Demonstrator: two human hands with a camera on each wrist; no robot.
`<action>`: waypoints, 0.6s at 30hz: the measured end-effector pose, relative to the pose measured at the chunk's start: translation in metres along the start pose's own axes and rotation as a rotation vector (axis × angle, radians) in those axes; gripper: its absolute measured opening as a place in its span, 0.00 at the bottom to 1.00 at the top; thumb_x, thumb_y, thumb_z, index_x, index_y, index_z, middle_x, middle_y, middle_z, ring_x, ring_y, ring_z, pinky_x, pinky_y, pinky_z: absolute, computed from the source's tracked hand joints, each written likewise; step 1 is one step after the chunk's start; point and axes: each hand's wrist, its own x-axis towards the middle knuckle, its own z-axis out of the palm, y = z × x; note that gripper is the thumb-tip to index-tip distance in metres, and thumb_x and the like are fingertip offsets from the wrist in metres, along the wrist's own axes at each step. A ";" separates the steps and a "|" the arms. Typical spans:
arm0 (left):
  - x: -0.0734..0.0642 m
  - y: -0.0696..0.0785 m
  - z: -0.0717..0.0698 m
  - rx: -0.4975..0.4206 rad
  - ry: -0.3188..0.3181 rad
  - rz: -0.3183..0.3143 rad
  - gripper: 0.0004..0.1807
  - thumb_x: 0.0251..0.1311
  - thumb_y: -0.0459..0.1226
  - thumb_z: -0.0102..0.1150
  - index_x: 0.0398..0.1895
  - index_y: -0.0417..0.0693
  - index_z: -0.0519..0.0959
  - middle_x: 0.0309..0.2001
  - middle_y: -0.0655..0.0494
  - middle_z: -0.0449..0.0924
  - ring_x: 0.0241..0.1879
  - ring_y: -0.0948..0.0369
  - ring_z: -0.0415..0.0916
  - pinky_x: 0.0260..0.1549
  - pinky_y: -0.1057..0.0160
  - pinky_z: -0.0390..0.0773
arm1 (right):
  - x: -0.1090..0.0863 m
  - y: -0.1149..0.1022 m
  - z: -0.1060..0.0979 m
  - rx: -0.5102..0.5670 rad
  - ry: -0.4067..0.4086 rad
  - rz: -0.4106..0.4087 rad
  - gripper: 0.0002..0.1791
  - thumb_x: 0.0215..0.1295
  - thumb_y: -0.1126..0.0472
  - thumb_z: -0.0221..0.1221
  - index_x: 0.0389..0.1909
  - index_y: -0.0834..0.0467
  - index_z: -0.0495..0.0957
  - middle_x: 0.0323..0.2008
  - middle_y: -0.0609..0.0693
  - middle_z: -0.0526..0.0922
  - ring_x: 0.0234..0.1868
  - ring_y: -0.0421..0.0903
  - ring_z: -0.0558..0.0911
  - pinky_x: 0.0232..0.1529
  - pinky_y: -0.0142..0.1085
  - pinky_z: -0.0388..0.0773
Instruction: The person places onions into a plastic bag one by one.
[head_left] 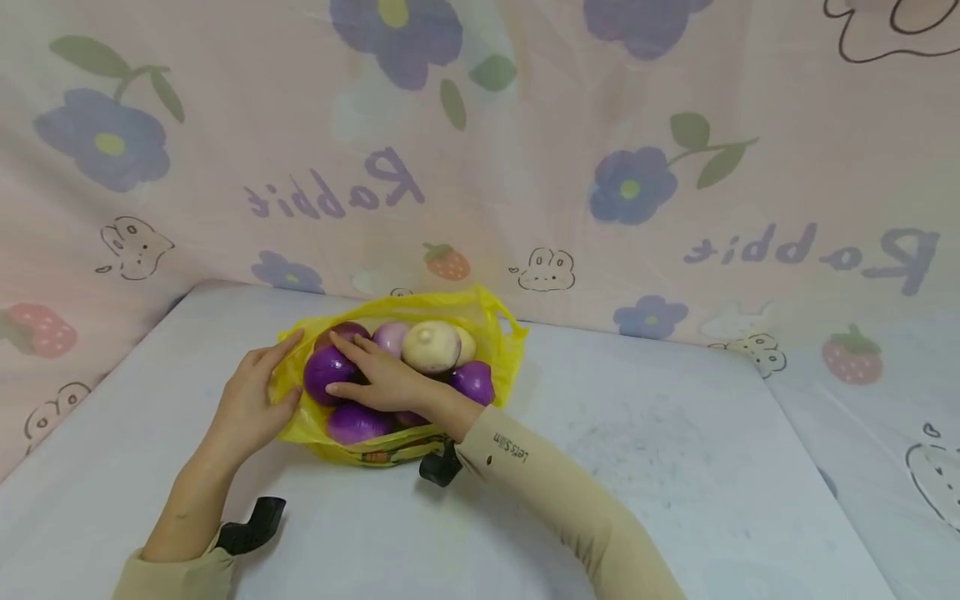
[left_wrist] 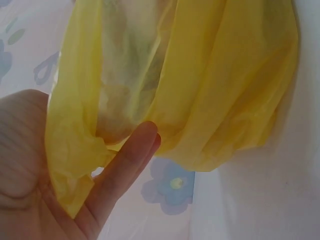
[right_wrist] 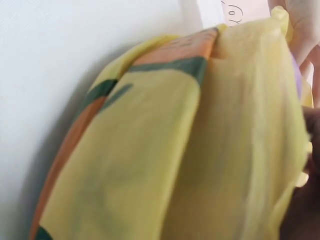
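A yellow plastic bag (head_left: 504,342) lies on the table with its mouth spread wide, full of onions. Purple onions (head_left: 358,423) fill its front and left, and a pale onion (head_left: 431,346) sits at the back. My right hand (head_left: 393,382) reaches in from the right, its spread fingers resting over a purple onion (head_left: 322,379) at the left. At the bag's left edge, my left hand (head_left: 251,404) touches the plastic with straight, parted fingers. The left wrist view shows a bag handle (left_wrist: 72,150) across that palm. In the right wrist view, the bag side hides most of the right hand.
A white table (head_left: 637,467) extends around the bag. Behind it hangs a pink curtain (head_left: 525,167) with flowers and rabbits. A black wrist mount (head_left: 255,527) juts from the left forearm, and another black mount (head_left: 441,467) is below the right wrist.
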 end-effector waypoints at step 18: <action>-0.004 0.002 -0.006 0.050 -0.009 -0.019 0.39 0.62 0.46 0.59 0.74 0.50 0.57 0.62 0.26 0.61 0.51 0.32 0.68 0.45 0.30 0.70 | -0.020 0.012 -0.008 0.286 0.181 -0.190 0.31 0.69 0.56 0.55 0.70 0.61 0.61 0.69 0.54 0.65 0.68 0.47 0.67 0.63 0.36 0.69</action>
